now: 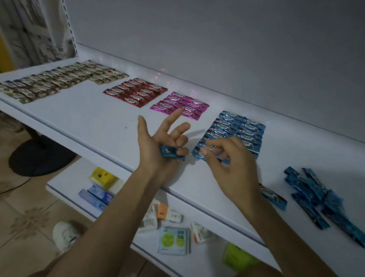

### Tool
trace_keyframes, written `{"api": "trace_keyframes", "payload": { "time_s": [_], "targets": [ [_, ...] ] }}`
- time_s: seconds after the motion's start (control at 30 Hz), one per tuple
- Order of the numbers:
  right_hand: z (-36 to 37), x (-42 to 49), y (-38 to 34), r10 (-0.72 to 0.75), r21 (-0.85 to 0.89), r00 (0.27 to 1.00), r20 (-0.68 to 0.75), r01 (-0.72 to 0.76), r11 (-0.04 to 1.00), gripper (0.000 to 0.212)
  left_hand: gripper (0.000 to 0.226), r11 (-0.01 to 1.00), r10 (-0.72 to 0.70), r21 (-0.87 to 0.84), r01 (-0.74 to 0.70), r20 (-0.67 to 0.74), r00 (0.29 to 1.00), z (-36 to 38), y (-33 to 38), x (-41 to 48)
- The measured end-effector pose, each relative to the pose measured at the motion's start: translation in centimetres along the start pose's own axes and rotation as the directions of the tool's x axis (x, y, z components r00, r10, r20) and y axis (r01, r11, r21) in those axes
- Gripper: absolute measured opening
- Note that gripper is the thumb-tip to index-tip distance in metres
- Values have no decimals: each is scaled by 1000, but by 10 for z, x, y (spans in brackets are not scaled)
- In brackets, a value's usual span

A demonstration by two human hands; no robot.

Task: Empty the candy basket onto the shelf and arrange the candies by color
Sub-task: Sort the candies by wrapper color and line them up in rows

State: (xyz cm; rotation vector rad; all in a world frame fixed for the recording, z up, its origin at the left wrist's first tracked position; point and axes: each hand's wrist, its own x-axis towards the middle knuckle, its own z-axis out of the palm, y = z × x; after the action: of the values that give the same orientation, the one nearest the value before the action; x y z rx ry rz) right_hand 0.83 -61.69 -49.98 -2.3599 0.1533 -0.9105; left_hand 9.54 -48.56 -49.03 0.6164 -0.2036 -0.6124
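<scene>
On the white shelf (103, 120) candies lie in colour blocks: grey-green ones (56, 81) at the left, red ones (136, 92), pink ones (180, 104), then blue ones (239, 130). My left hand (154, 144) is palm up and holds blue candies (171, 152) under its curled lower fingers, index finger and thumb stretched out. My right hand (228, 160) pinches a blue candy (208, 148) at the near left corner of the blue block. A loose heap of blue candies (324, 199) lies at the right. No basket is in view.
One blue candy (273, 196) lies by my right wrist near the shelf's front edge. The lower shelf (67, 183) carries small boxes and packets. A black round stand base (41, 157) and a white shoe (67, 236) are on the tiled floor at the left.
</scene>
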Motion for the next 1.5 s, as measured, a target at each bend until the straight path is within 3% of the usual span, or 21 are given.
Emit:
{"api": "trace_keyframes", "payload": {
  "time_s": [0.03, 0.1, 0.2, 0.3, 0.33, 0.4, 0.47, 0.53, 0.6, 0.8, 0.87, 0.93, 1.0, 1.07, 1.13, 1.17, 1.23, 1.27, 1.3, 1.5],
  "targets": [
    [-2, -4, -7, -46, 67, 999, -15, 46, 997, 33, 88, 998, -19, -58, 21, 44, 999, 4, -1, -3],
    [-7, -13, -18, -167, 3, 986, -12, 167, 986, 42, 95, 994, -69, -73, 76, 99, 993, 14, -8, -7],
    [-13, -18, -19, -243, -178, 970, 11, 241, 954, 45, 98, 992, -121, 51, 116, 114, 986, 29, -20, -14],
    [-18, -22, -15, -223, -196, 974, -22, 215, 957, 31, 89, 975, -140, 192, 116, 115, 983, 44, -23, -21],
    [-21, -23, -17, -160, -110, 985, -65, 152, 982, 23, 79, 963, -145, 243, 113, 120, 982, 48, -23, -24],
    [-30, -21, -22, 139, 280, 987, -82, -111, 954, 8, 52, 884, -116, 466, 45, 125, 985, 53, -26, -30],
    [-41, -20, -26, 392, 622, 918, 56, -340, 705, 13, 33, 731, -39, 679, -66, 138, 990, 49, -33, -34],
    [-48, -21, -25, 494, 705, 859, 134, -433, 561, 12, 14, 656, 20, 745, -124, 147, 989, 44, -38, -38],
    [-54, -24, -24, 513, 699, 842, 167, -468, 541, 13, 11, 651, 51, 746, -140, 140, 989, 41, -38, -40],
    [-70, -25, -9, 501, 535, 831, 240, -544, 647, 13, 13, 605, 74, 785, -137, 116, 991, 37, -32, -41],
    [-71, -30, -1, 423, 422, 896, 135, -438, 794, 4, 16, 554, 78, 824, -123, 96, 992, 34, -33, -40],
    [-77, -35, 10, 199, 145, 979, 46, -204, 968, 23, 19, 460, 65, 881, -112, 93, 994, 30, -34, -38],
    [-82, -35, 18, -16, -48, 993, 118, 22, 999, 38, 22, 413, 28, 904, -110, 108, 994, 30, -37, -36],
    [-85, -34, 21, -32, -125, 987, 157, 52, 991, 34, 23, 424, 13, 896, -130, 138, 990, 35, -40, -34],
    [-84, -31, 23, 53, -134, 993, 101, -39, 990, 28, 23, 405, 69, 898, -173, 158, 985, 36, -45, -31],
    [-84, -30, 26, 107, -120, 992, 65, -98, 988, 26, 24, 304, 139, 926, -225, 190, 972, 32, -48, -29],
    [-83, -27, 33, 185, -140, 982, 29, -179, 974, 26, 27, -77, 222, 939, -335, 344, 913, 23, -53, -31],
    [-81, -26, 37, 202, -184, 979, 38, -192, 964, 27, 28, -251, 205, 892, -376, 428, 880, 20, -58, -34],
    [-79, -24, 39, 208, -238, 976, 66, -187, 953, 29, 29, -358, 169, 845, -398, 478, 862, 18, -63, -37],
    [-64, -16, 38, 202, -472, 950, 239, -68, 879, 36, 35, -508, 214, 802, -314, 470, 856, 5, -76, -33]
  ]
}}
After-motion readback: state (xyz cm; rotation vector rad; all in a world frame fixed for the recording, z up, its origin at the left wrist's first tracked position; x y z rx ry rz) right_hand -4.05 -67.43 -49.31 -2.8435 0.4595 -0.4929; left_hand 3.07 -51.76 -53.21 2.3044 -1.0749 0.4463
